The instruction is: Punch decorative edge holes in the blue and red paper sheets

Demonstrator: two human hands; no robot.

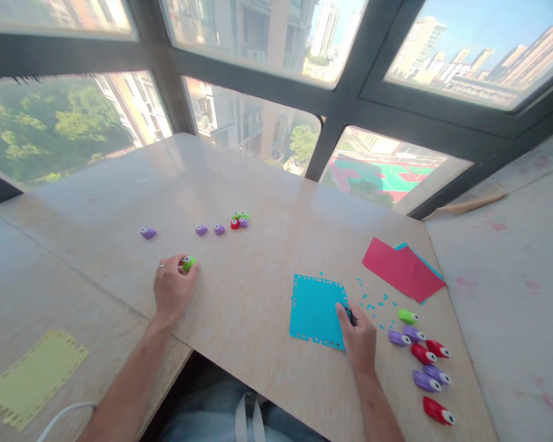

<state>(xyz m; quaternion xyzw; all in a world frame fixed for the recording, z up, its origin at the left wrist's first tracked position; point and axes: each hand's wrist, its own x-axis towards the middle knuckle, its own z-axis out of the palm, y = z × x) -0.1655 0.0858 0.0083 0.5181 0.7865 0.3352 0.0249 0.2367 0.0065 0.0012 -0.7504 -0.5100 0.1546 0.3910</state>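
My left hand (174,283) is closed around a green paper punch (188,263) at the table surface, left of the middle. On the right, my right hand (359,334) is closed at the right edge of a blue sheet of paper (317,313), thumb on top. Something dark shows between its thumb and fingers; I cannot make out what it is. Small punched holes line the borders of the blue sheet. Tiny blue paper bits (368,306) lie scattered just beyond its right side.
Purple punches (201,229) and a small cluster with a red punch (235,224) stand farther back. Several red, purple and green punches, including a red one (435,410), lie at the right. Red paper (396,267) lies behind them; a yellow punched sheet (37,374) is at left.
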